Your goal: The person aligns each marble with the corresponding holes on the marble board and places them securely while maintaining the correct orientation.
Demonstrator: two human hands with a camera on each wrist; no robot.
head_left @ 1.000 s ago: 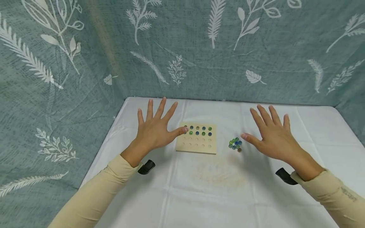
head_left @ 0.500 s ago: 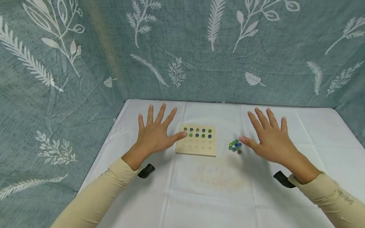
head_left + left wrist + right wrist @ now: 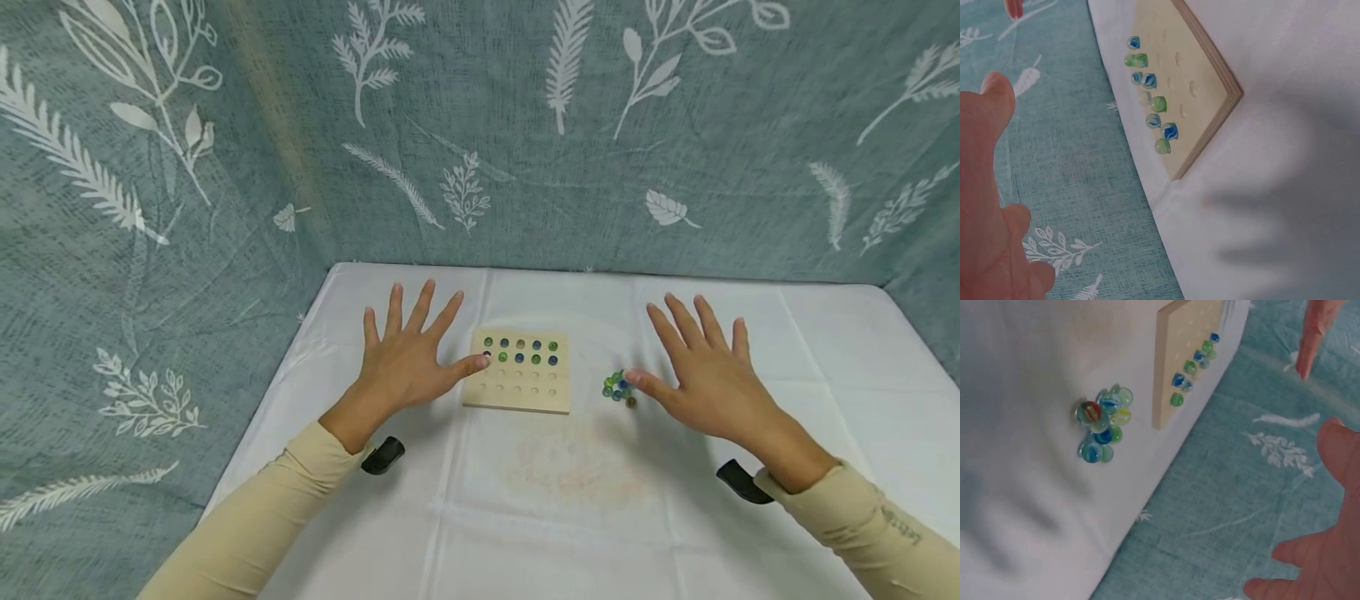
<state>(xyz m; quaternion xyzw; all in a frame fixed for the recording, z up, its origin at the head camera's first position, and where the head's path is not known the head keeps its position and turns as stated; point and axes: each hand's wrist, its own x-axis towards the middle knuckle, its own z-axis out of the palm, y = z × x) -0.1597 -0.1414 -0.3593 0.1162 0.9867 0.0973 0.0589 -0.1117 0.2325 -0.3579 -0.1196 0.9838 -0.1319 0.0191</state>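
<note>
A: How are the left hand [image 3: 401,367] and the right hand [image 3: 708,385]?
B: They are well apart, each with fingers spread wide.
A: And where lies the wooden board [image 3: 517,383]?
B: At three o'clock from the left hand. Seated marbles [image 3: 519,358] occupy its rows nearest twelve; loose marbles [image 3: 623,385] lie at nine o'clock from the right hand.

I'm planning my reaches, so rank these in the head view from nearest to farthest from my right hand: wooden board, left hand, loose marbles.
From the right hand:
1. Loose marbles: just to its left, by the thumb.
2. Wooden board: farther left, about midway between the hands.
3. Left hand: farthest left.
</note>
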